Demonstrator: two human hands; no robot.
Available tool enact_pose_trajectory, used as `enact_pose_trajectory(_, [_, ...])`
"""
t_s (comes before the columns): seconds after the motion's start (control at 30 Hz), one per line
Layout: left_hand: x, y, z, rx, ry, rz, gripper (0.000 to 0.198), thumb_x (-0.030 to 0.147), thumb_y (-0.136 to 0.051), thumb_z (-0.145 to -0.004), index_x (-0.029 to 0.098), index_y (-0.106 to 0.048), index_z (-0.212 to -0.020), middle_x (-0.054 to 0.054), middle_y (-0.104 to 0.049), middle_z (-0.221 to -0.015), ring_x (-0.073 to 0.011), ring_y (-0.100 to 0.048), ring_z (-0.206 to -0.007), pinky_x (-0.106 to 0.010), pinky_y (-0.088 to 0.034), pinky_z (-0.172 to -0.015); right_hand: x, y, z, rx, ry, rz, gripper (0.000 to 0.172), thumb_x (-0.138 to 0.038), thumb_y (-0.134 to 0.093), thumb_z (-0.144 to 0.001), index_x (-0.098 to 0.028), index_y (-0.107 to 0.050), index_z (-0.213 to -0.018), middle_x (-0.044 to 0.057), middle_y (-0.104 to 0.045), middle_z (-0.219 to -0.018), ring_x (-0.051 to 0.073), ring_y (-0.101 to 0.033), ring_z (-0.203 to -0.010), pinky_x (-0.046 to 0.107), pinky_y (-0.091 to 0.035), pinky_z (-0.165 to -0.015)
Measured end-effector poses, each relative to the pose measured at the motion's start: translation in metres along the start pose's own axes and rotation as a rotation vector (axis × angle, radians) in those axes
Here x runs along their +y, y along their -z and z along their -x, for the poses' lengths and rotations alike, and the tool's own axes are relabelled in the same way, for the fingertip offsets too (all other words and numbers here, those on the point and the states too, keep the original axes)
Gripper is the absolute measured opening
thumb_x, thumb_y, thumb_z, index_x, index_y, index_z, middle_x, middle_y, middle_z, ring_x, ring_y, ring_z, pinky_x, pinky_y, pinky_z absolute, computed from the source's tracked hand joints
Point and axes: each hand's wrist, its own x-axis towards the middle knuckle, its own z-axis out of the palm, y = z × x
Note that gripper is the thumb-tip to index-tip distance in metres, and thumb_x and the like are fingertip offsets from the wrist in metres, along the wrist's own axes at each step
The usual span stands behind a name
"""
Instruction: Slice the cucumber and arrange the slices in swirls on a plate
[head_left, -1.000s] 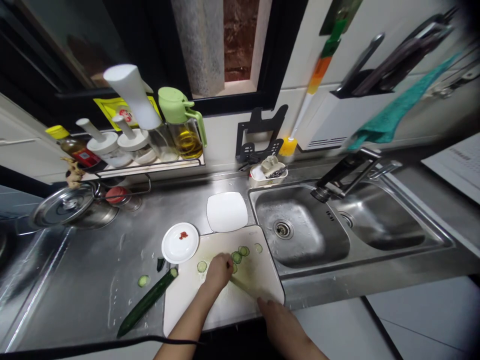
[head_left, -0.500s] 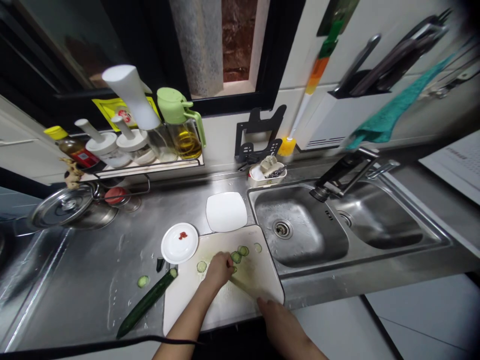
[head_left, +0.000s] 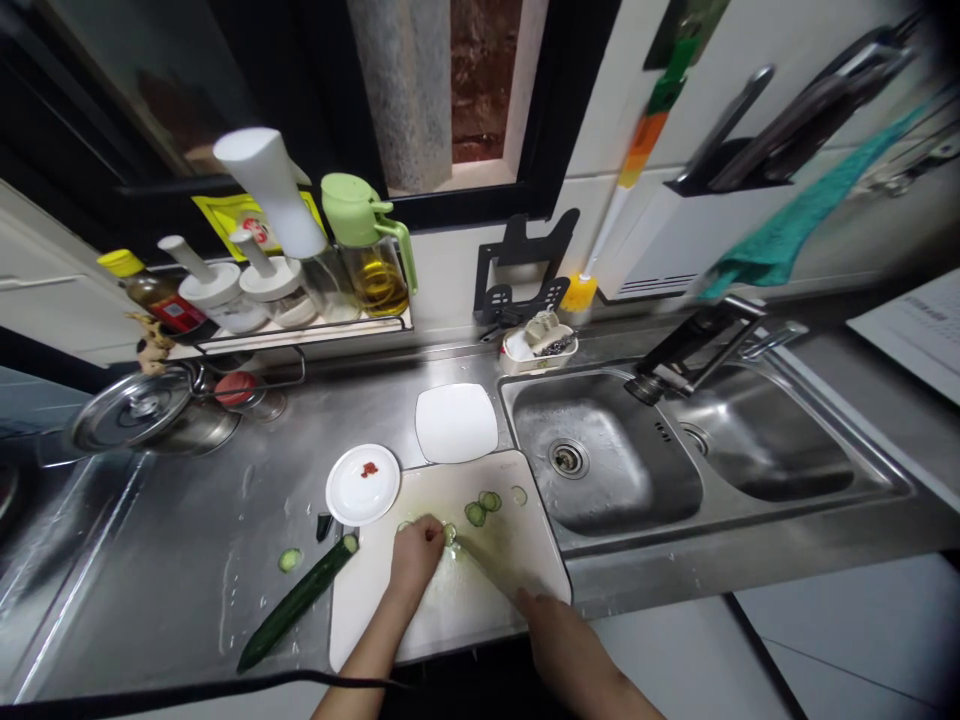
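Note:
My right hand is wrapped round the handle of a kitchen knife, whose blade lies low over the pale cutting board and points up-left. My left hand is on the board with its fingers curled together; whatever they may hold is hidden. Just right of its fingertips, by the knife tip, is a cucumber slice. Another slice shows partly behind the left hand. Farther right on the board lie several overlapping cucumber slices and a single thin slice.
A long cucumber rests against the board's left edge, near a loose slice. Behind the board are a round plate with red bits and a square white plate. A double sink is on the right; a lidded pot stands left.
My left hand has shifted left, away from the overlapping slices, uncovering the slice by the knife tip. The knife stays in my right hand at nearly the same spot.

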Motion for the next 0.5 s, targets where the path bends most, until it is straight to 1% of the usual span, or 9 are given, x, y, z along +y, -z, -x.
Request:
enact_pose_trajectory(0.13, [-0.001, -0.003, 0.003, 0.053, 0.033, -0.012, 0.013, 0.015, -0.054, -0.075, 0.019, -0.063, -0.066, 0.003, -0.064, -0.064, -0.0099, -0.056, -0.063, -0.020, -0.034, -0.062, -0.009, -0.004, -0.008, 0.047, 0.017, -0.001, 0.054, 0.004, -0.030, -0.077, -0.013, -0.058, -0.119, 0.013, -0.067, -0.101, 0.022, -0.063, -0.094, 0.027, -0.044, -0.075])
enact_pose_trajectory(0.23, [-0.001, -0.004, 0.003, 0.076, 0.053, -0.019, 0.014, 0.014, -0.054, -0.075, 0.019, -0.064, -0.067, 0.002, -0.065, -0.065, -0.0105, -0.056, -0.063, -0.020, -0.034, -0.063, -0.015, -0.004, -0.012, 0.073, 0.022, 0.002, 0.056, 0.005, -0.030, -0.076, -0.013, -0.057, -0.121, 0.012, -0.068, -0.101, 0.020, -0.062, -0.093, 0.026, -0.043, -0.077])
enact_pose_trajectory(0.37, [-0.002, -0.005, 0.004, 0.084, 0.058, -0.003, 0.015, 0.014, -0.053, -0.075, 0.019, -0.065, -0.068, 0.001, -0.066, -0.066, -0.0105, -0.057, -0.063, -0.020, -0.035, -0.063, -0.019, -0.002, -0.014, 0.074, 0.013, -0.002, 0.053, 0.004, -0.030, -0.077, -0.014, -0.059, -0.117, 0.012, -0.068, -0.098, 0.019, -0.063, -0.093, 0.025, -0.043, -0.077])
enact_pose_trajectory(0.5, [-0.001, -0.004, 0.004, 0.086, 0.058, -0.005, 0.015, 0.014, -0.053, -0.076, 0.018, -0.065, -0.069, 0.001, -0.067, -0.067, -0.0104, -0.057, -0.062, -0.020, -0.035, -0.063, -0.021, 0.001, -0.015, 0.047, 0.003, -0.010, 0.053, 0.005, -0.029, -0.077, -0.014, -0.058, -0.118, 0.012, -0.068, -0.099, 0.020, -0.063, -0.094, 0.025, -0.043, -0.076])
